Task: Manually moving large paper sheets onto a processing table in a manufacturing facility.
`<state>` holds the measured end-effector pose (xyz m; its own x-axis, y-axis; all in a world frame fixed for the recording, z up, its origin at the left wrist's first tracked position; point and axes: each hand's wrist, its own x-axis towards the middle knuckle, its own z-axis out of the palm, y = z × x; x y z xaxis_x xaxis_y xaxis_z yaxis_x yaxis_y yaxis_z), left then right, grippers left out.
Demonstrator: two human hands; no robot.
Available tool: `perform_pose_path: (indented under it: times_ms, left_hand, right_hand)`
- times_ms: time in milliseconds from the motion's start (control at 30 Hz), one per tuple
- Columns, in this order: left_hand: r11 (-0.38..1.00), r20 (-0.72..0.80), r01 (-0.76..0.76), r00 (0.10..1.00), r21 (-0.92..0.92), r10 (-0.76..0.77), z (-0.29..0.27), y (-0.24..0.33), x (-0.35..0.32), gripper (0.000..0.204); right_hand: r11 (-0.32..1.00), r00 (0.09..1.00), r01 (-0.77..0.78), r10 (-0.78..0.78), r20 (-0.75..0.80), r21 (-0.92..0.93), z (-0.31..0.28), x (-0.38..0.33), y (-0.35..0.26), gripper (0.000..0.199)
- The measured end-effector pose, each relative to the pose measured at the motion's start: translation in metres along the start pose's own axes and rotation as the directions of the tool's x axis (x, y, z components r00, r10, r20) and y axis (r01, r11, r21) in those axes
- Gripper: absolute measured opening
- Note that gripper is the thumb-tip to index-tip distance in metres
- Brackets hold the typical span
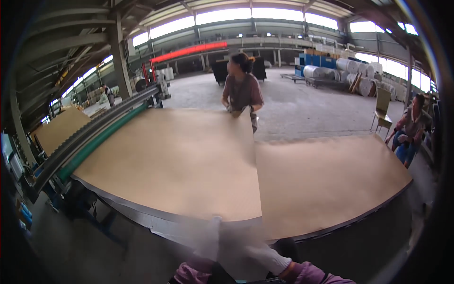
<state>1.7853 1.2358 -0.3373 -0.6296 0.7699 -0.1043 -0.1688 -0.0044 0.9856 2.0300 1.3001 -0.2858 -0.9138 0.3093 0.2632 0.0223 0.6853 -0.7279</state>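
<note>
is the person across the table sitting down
No, the person across the table stands upright at the far edge of the big brown cardboard sheet, with gloved hands resting on it.

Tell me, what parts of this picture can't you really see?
- Head view: the person's own gloved hands are smeared by motion blur, so their grip on the near cardboard sheet cannot be told, nor left from right.
- The forearms are cut off by the lower edge.
- The co-worker's hands at the far edge are too small to make out.
- The rolls at the back are too small for detail.
</note>
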Motion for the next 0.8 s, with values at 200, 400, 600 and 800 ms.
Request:
perform_pose_path:
  times_ms: [200,400,600,800]
  left_hand:
    - [0.984,-0.017,0.087,0.996,0.154,-0.085,0.095,0.093,-0.067,0.046]
    - [0.913,0.149,0.059,0.989,-0.403,0.001,0.039,0.017,-0.02,0.036]
    - [0.772,0.022,0.138,0.987,-0.62,-0.159,-0.019,0.084,-0.027,0.038]
    - [0.959,-0.007,0.257,0.966,-0.119,-0.26,-0.032,0.051,-0.007,0.033]
  right_hand:
    - [0.188,0.79,0.013,0.6,-0.125,0.982,0.001,0.049,0.002,0.035]
    - [0.931,0.799,-0.148,0.312,-0.515,0.335,-0.014,0.0,0.106,0.017]
    - [0.625,0.624,-0.036,0.624,-0.471,0.78,-0.078,-0.049,0.053,0.018]
    - [0.76,0.475,0.179,0.49,-0.732,0.625,-0.11,-0.055,0.081,0.025]
